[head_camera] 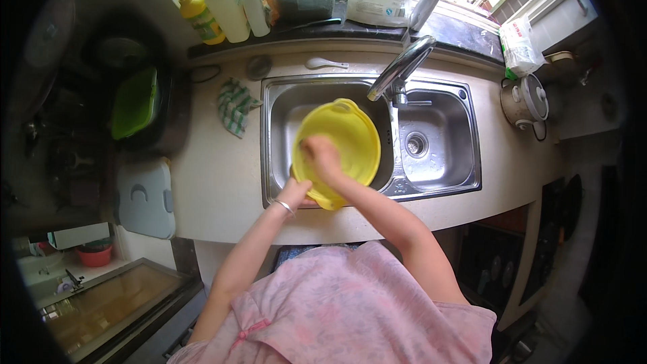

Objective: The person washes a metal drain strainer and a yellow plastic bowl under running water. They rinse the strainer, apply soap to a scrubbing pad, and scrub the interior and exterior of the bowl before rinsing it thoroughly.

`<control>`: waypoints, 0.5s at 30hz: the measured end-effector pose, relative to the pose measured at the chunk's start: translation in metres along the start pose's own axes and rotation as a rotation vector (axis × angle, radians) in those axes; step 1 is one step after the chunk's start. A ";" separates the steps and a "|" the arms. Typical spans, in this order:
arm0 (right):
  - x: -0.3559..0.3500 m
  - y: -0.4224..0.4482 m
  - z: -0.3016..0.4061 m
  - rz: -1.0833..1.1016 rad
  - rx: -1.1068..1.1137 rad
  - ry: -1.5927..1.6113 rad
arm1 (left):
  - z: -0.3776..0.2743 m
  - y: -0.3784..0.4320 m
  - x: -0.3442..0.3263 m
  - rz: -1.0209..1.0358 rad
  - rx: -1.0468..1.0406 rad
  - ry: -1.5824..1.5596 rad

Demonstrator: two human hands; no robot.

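A yellow plastic basin is tilted over the left bowl of a steel double sink. My left hand grips the near left part of its rim, thumb on the inside and fingers beneath. Inside the basin, my right hand is curled near the left wall and blurred. A small dark greenish thing, perhaps a scouring pad, shows at its fingertips; most of it is hidden by the hand. The chrome faucet stands behind the basin, and no water is seen running from it.
Left of the sink lies a green-and-white checked cloth. Behind it are a white spoon and a small round dish. Pump bottles line the sill. A small lidded pot stands right, a grey-lidded box left.
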State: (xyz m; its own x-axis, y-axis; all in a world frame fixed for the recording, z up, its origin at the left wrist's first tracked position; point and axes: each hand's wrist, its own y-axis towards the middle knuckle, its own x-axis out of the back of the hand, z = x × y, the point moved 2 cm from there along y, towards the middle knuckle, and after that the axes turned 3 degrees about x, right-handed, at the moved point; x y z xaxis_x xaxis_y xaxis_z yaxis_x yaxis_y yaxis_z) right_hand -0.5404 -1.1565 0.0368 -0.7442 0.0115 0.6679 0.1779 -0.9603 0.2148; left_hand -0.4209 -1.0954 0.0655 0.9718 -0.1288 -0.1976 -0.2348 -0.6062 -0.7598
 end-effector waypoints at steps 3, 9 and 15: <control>-0.004 -0.028 -0.041 0.237 0.328 -0.019 | 0.001 0.008 0.025 0.028 -0.084 0.091; 0.009 0.017 -0.018 -0.185 0.081 -0.018 | -0.002 0.002 -0.017 -0.057 -0.087 -0.009; 0.030 0.007 -0.061 0.290 0.282 -0.176 | -0.004 -0.001 0.007 -0.050 -0.131 0.130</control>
State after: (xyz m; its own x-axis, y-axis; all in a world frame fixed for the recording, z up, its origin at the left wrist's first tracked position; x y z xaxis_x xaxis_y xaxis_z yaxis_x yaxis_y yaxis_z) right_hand -0.6010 -1.1800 0.0153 -0.5211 -0.1766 0.8350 0.5501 -0.8176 0.1703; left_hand -0.4141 -1.0989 0.0673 0.9788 -0.1915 -0.0732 -0.1896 -0.7101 -0.6781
